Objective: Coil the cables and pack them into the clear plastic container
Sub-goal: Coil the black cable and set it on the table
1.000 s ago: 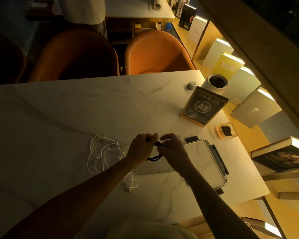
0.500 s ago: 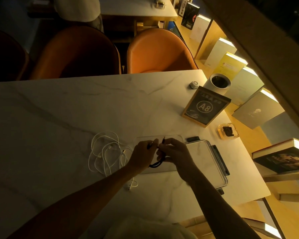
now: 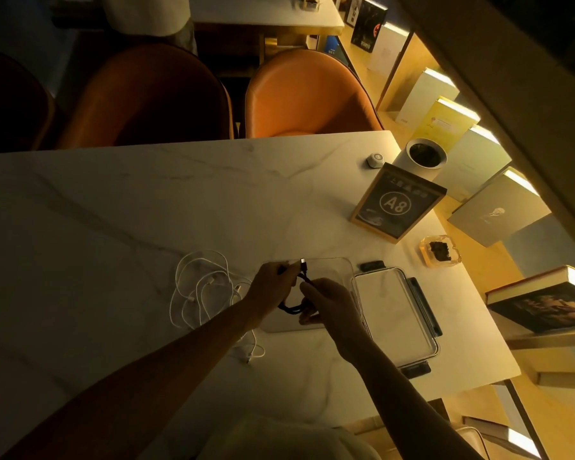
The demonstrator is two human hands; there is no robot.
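Cables are the matter in hand, and the nearest sign of them is a white plug end trailing toward the near table edge, the tail of the white cable that lies in a loose, uncoiled heap on the marble table, left of the hands and likely waiting its turn. Just beyond, both forearms reach in over the clear plastic container, whose open tray sits under the hands, seemingly so a finished coil can drop straight in. The right hand has its fingers closed on the near part of the black cable, pinching the small loop so it cannot spring open. The left hand, slightly farther and to the left, grips the same cable with fingers curled together, and a connector tip pokes up past them; it appears to be feeding or tucking the last length round the coil. Right of the tray lies the lid, its dark latches showing, set aside to leave the opening free. Farther right stand an ashtray and the A8 table sign; beyond the far edge are orange chairs.
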